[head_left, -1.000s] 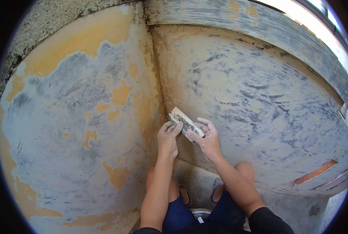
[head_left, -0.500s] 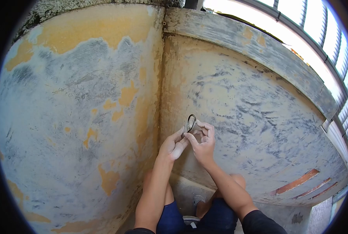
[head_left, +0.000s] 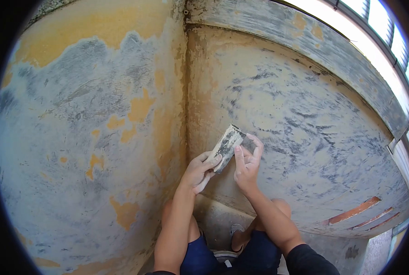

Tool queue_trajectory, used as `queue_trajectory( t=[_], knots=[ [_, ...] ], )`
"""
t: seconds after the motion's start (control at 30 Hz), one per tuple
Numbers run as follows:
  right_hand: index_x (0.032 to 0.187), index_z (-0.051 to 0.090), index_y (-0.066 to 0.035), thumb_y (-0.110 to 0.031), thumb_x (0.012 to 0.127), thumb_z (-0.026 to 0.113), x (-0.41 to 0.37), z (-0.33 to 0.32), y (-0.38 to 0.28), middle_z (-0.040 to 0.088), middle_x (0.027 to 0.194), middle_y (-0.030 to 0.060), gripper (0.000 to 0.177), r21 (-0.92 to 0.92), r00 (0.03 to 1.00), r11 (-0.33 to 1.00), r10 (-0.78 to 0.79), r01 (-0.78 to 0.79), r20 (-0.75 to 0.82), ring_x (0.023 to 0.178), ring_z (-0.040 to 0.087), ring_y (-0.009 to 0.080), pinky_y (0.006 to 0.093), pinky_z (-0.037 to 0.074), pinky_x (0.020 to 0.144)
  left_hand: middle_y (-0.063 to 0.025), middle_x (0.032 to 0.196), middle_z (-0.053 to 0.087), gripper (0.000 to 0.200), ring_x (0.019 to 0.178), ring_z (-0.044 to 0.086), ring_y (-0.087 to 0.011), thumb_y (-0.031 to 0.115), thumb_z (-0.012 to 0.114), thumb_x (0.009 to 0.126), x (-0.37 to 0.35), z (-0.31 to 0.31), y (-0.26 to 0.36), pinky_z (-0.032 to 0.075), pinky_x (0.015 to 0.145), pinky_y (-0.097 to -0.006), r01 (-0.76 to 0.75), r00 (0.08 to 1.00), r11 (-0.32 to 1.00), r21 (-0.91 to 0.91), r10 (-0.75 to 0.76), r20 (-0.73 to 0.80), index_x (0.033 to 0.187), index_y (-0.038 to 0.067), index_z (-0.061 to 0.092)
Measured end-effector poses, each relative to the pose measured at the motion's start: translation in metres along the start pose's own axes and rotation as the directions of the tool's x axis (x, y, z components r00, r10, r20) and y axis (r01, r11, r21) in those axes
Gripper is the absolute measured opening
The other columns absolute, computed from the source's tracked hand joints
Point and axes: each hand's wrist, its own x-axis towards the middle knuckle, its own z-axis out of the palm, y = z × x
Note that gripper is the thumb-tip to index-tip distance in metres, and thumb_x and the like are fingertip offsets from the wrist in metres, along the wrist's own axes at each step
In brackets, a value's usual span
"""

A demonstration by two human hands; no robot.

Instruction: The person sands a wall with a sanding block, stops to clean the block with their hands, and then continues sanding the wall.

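A worn strip of sandpaper, pale with dark grey smears, is held up in front of the wall corner. My left hand grips its lower end with thumb and fingers. My right hand holds its right side, fingers curled behind it. Both hands sit just right of the vertical corner seam, where a scraped left wall with yellow paint patches meets a scraped right wall.
A worn ledge runs along the top of the right wall under a bright window. Red brick slots show low on the right. My knees and sandalled feet are on the concrete floor below the hands.
The sandpaper was turned in my hands: flat a second ago, curled edge-on half a second ago, now flat again and tilted up-right. The view shifted slightly.
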Motion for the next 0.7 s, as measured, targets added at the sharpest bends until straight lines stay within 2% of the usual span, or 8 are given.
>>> queue_trajectory(
  t=[0.13, 0.33, 0.43, 0.47, 0.53, 0.6, 0.63, 0.7],
  knots=[
    [0.153, 0.03, -0.007, 0.0, 0.109, 0.06, -0.003, 0.0, -0.007, 0.072, 0.127, 0.025, 0.054, 0.044, 0.997, 0.996, 0.077, -0.077, 0.013, 0.116, 0.069, 0.0205, 0.0315, 0.052, 0.101, -0.0075, 0.121, 0.074, 0.034, 0.108, 0.071, -0.0129, 0.01, 0.082, 0.097, -0.013, 0.01, 0.013, 0.056, 0.095, -0.0282, -0.045, 0.997, 0.974, 0.224, 0.059, -0.055, 0.127, 0.0, 0.069],
    [0.147, 0.033, -0.001, 0.003, 0.107, 0.06, -0.009, -0.004, -0.013, 0.066, 0.14, 0.0285, 0.048, 0.071, 0.979, 0.982, 0.168, -0.177, 0.112, 0.122, 0.068, 0.0226, 0.0352, 0.058, 0.099, -0.0077, 0.119, 0.073, 0.034, 0.11, 0.07, -0.013, 0.003, 0.083, 0.094, -0.015, 0.009, 0.003, 0.057, 0.097, -0.0296, -0.134, 0.991, 0.902, 0.409, 0.131, 0.036, 0.126, -0.001, 0.069],
    [0.14, 0.043, 0.0, 0.005, 0.106, 0.063, -0.009, -0.007, -0.009, 0.059, 0.15, 0.0285, 0.04, 0.109, 0.982, 0.981, 0.145, -0.159, 0.122, 0.129, 0.065, 0.0242, 0.036, 0.057, 0.103, -0.0089, 0.123, 0.073, 0.041, 0.112, 0.07, -0.0148, 0.002, 0.084, 0.093, -0.013, 0.011, 0.002, 0.056, 0.1, -0.0298, -0.188, 0.981, 0.881, 0.433, 0.186, 0.047, 0.131, -0.001, 0.068],
    [0.133, 0.049, 0.0, 0.004, 0.103, 0.068, -0.008, -0.011, -0.002, 0.056, 0.154, 0.028, 0.035, 0.083, 0.988, 0.993, 0.072, -0.084, 0.138, 0.13, 0.064, 0.0253, 0.0368, 0.057, 0.104, -0.0089, 0.123, 0.073, 0.041, 0.112, 0.07, -0.0148, 0.002, 0.084, 0.093, -0.013, 0.013, 0.002, 0.056, 0.1, -0.0298, -0.185, 0.982, 0.882, 0.434, 0.183, 0.047, 0.131, -0.001, 0.068],
    [0.125, 0.056, 0.0, 0.004, 0.1, 0.073, -0.005, -0.017, 0.001, 0.054, 0.157, 0.0274, 0.031, 0.059, 0.988, 0.998, -0.001, -0.008, 0.153, 0.13, 0.064, 0.0263, 0.0376, 0.056, 0.105, -0.0089, 0.126, 0.074, 0.047, 0.119, 0.069, -0.0176, -0.001, 0.081, 0.094, -0.014, 0.019, 0.002, 0.054, 0.107, -0.035, -0.315, 0.936, 0.76, 0.569, 0.348, 0.055, 0.138, -0.002, 0.066],
    [0.109, 0.065, 0.0, 0.001, 0.092, 0.082, -0.003, -0.021, 0.0, 0.06, 0.148, 0.0239, 0.024, -0.266, 0.965, 0.938, -0.169, 0.22, 0.201, 0.12, 0.067, 0.0263, 0.0379, 0.056, 0.101, -0.0087, 0.127, 0.073, 0.046, 0.12, 0.068, -0.0177, -0.001, 0.081, 0.093, -0.012, 0.015, 0.002, 0.054, 0.108, -0.0353, -0.317, 0.929, 0.703, 0.636, 0.365, 0.06, 0.137, -0.002, 0.066],
    [0.109, 0.065, 0.0, 0.001, 0.092, 0.082, -0.004, -0.023, 0.001, 0.06, 0.148, 0.0239, 0.024, -0.266, 0.966, 0.939, -0.167, 0.217, 0.198, 0.12, 0.067, 0.0263, 0.0379, 0.056, 0.101, -0.0085, 0.127, 0.073, 0.045, 0.12, 0.068, -0.0178, -0.001, 0.081, 0.093, -0.012, 0.013, 0.001, 0.053, 0.108, -0.0356, -0.318, 0.921, 0.642, 0.698, 0.383, 0.068, 0.136, -0.002, 0.067],
    [0.104, 0.068, 0.0, -0.002, 0.088, 0.086, -0.006, -0.026, 0.004, 0.068, 0.128, 0.018, 0.024, -0.444, 0.961, 0.853, -0.222, 0.274, 0.166, 0.106, 0.066, 0.0226, 0.0357, 0.055, 0.093, -0.0087, 0.123, 0.075, 0.04, 0.114, 0.069, -0.0162, 0.001, 0.082, 0.092, -0.01, 0.011, -0.001, 0.054, 0.105, -0.0347, -0.335, 0.904, 0.601, 0.726, 0.422, 0.068, 0.13, -0.001, 0.07]
  ],
)
